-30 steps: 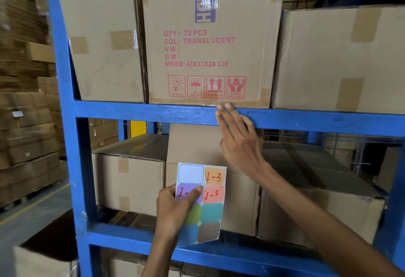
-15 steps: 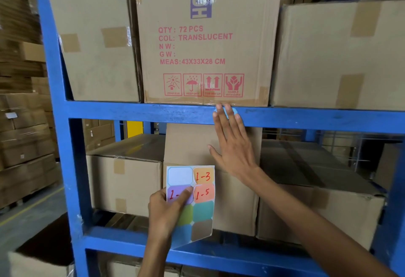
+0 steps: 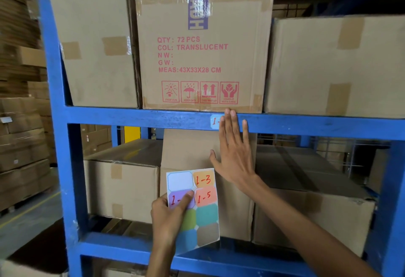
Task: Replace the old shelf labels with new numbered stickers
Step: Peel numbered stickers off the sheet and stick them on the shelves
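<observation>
Sticker [image 3: 214, 121] on beam [image 3: 131, 116], partly under flat, empty right hand [image 3: 235, 158]. Rub toward 9 o'clock, seat edges. Left hand [image 3: 167, 219] pinches sheet [image 3: 207, 213] at 6 o'clock.

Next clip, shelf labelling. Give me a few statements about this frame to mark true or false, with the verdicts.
1. The right hand, fingers straight, touches the beam and partly covers a sticker. True.
2. The left hand holds nothing. False: it grips the sheet of stickers, thumb on the purple one.
3. The sheet's top-left cell bears no number. True.
4. The printed box reads QTY: 24 PCS. False: it reads 72 PCS.
</observation>
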Demonstrator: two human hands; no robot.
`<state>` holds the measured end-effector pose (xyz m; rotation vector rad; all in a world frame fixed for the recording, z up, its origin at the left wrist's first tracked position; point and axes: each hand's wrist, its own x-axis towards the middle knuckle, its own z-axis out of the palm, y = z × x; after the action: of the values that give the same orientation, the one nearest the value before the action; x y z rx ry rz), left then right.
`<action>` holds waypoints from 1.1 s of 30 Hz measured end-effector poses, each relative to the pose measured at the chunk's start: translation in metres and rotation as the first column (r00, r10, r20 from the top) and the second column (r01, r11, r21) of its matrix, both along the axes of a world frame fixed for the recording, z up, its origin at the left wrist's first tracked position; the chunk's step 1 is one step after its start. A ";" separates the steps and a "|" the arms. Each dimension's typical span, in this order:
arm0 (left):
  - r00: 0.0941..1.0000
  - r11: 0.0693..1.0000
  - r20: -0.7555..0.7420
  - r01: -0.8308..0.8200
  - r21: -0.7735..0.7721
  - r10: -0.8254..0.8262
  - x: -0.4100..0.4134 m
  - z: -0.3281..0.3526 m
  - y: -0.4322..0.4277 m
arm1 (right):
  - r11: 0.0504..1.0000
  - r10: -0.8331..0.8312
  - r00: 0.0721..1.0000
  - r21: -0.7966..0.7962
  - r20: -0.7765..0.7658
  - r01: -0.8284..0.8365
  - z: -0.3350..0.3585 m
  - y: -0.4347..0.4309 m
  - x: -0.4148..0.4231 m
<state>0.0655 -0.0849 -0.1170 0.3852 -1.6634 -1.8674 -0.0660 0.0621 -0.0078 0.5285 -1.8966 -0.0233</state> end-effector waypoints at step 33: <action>0.989 0.981 -0.096 0.122 0.154 -0.108 0.028 0.034 0.018 | 0.683 0.620 0.784 -0.476 -0.025 -0.554 -0.041 0.013 0.126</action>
<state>0.0933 -0.0669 -0.0835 0.2725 -1.5117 -2.0799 0.0601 0.0756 -0.0485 0.8007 -1.6945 0.9006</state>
